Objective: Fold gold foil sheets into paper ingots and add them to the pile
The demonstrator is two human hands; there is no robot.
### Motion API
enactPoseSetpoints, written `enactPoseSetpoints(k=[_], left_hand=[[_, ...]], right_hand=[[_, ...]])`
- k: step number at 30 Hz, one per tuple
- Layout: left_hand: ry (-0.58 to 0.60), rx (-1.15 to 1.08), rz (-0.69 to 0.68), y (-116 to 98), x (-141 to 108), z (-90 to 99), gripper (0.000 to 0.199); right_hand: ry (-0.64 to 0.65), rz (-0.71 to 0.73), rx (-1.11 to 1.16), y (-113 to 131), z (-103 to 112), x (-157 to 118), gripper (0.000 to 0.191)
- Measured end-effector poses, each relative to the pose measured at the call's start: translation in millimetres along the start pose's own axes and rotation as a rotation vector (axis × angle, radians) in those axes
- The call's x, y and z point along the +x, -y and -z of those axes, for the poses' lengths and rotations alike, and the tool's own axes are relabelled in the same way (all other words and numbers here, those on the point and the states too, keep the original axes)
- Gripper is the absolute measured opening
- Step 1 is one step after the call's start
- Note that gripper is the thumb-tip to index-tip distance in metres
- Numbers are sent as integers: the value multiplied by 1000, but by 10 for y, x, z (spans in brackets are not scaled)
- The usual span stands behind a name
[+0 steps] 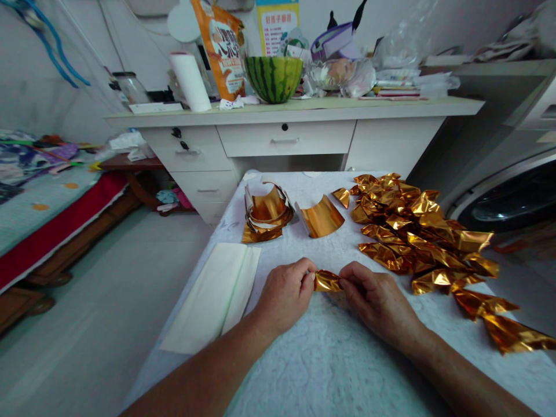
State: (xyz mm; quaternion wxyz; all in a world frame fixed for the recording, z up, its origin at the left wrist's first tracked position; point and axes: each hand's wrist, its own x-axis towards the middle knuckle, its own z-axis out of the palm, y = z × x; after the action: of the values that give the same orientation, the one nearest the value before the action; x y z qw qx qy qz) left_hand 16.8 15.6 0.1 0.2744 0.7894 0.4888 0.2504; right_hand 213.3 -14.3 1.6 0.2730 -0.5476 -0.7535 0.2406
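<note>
Between my two hands is a small folded piece of shiny gold foil [327, 281]. My left hand [287, 294] pinches its left end and my right hand [376, 295] pinches its right end, both just above the cloth-covered table [295, 365]. Beyond them lies a curved gold sheet [322, 218], with a curled stack of gold sheets [267, 208] to its left. A large pile of folded gold foil pieces [417, 226] spreads over the right side. White paper sheets [211, 295] lie left of my left hand.
Behind the table stands a white desk [286, 139] bearing a cut watermelon [273, 78], an orange bag [222, 52], a paper roll [191, 82] and plastic bags. A washing machine [516, 174] is at the right, a bed [47, 202] at the left.
</note>
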Motion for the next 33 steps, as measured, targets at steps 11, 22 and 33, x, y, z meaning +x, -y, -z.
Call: enactPoseSetpoints(k=[11, 22, 33], left_hand=[[9, -21, -30, -10, -14, -15, 15], [-4, -2, -24, -5, -1, -22, 15], [-1, -12, -104, -29, -31, -29, 13]], right_hand=[[-6, -23, -31, -16, -49, 4, 10], [14, 69, -108, 15, -39, -23, 14], [-74, -13, -45, 8, -19, 3, 16]])
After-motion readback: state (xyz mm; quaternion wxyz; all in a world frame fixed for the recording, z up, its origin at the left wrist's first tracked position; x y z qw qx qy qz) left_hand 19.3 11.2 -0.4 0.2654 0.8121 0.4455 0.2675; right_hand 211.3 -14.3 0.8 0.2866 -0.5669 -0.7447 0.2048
